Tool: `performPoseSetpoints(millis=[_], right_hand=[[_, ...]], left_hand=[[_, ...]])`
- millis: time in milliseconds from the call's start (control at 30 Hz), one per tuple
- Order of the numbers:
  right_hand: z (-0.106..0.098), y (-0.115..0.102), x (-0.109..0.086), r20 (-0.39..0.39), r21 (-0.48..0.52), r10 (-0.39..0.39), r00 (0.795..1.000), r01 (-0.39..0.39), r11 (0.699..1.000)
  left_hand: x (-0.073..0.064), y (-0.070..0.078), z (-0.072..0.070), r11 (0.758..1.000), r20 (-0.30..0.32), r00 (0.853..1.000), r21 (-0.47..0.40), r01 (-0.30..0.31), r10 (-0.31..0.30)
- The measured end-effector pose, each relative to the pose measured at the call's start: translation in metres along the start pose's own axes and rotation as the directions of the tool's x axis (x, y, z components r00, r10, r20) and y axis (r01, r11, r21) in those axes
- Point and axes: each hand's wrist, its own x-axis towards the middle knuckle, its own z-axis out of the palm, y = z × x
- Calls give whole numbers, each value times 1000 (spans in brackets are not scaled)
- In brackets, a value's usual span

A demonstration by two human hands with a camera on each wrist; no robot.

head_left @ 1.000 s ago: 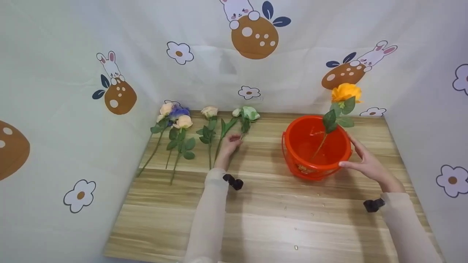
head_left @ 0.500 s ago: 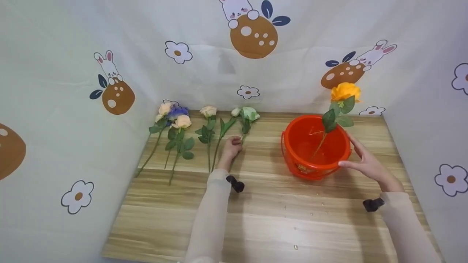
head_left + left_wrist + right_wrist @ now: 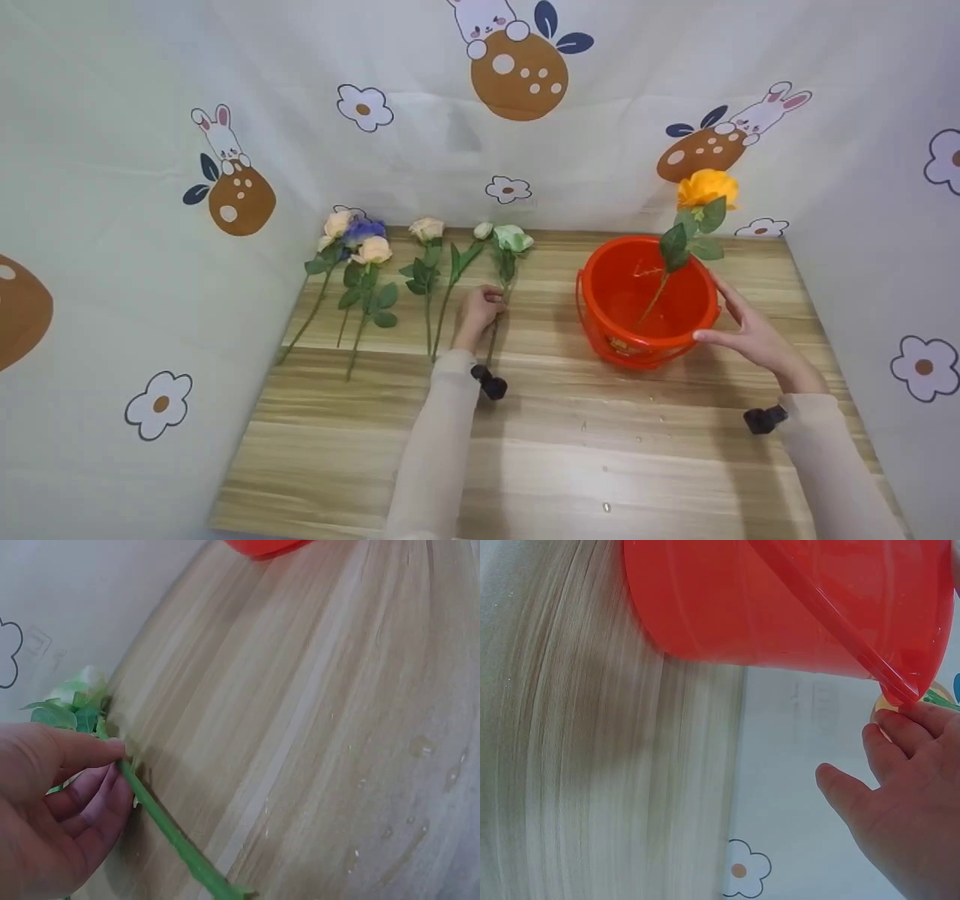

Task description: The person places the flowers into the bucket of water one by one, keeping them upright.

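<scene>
My left hand [image 3: 478,309] pinches the stem of a pale green artificial rose [image 3: 513,238] between thumb and fingers. In the left wrist view the green stem [image 3: 174,838] runs down from the fingertips, low over the wood, with the bloom behind the hand. My right hand [image 3: 759,343] touches the right rim of a red bucket [image 3: 600,330], thumb and fingers spread. From the right wrist, the bucket's side [image 3: 742,622] and its handle [image 3: 832,611] show, with fairly straight fingers at the rim. A yellow-orange rose [image 3: 708,187] leans in the bucket, bloom above the rim.
Left of my left hand lie a white bud [image 3: 484,230] on a stem, a cream rose [image 3: 427,229], and peach roses [image 3: 373,250] beside a purple flower [image 3: 365,231]. Printed cloth [image 3: 450,150] walls the wooden table [image 3: 337,450]. Small wet drops dot the tabletop.
My left hand has shifted slightly right and toward me, drawing the green rose's stem along; more of its stem and leaves shows now. The right hand and bucket stay in place.
</scene>
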Motion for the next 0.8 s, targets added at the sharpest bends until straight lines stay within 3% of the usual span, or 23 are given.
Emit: performPoseSetpoints(millis=[233,333,600,800], right_hand=[[2,-26,-3,4,35,-4,1000,4,999],[3,-33,-5,11,35,2,1000,-2,999],[0,-4,-1,8,31,16,1000,-16,999],[-1,-2,-1,9,23,17,1000,-17,1000]], left_hand=[[-5,11,1,981,16,1000,-194,-8,11],[-7,16,0,972,21,1000,-236,-10,15],[-11,28,-4,954,25,998,-297,-46,56],[-19,41,-9,940,12,994,-325,-102,112]])
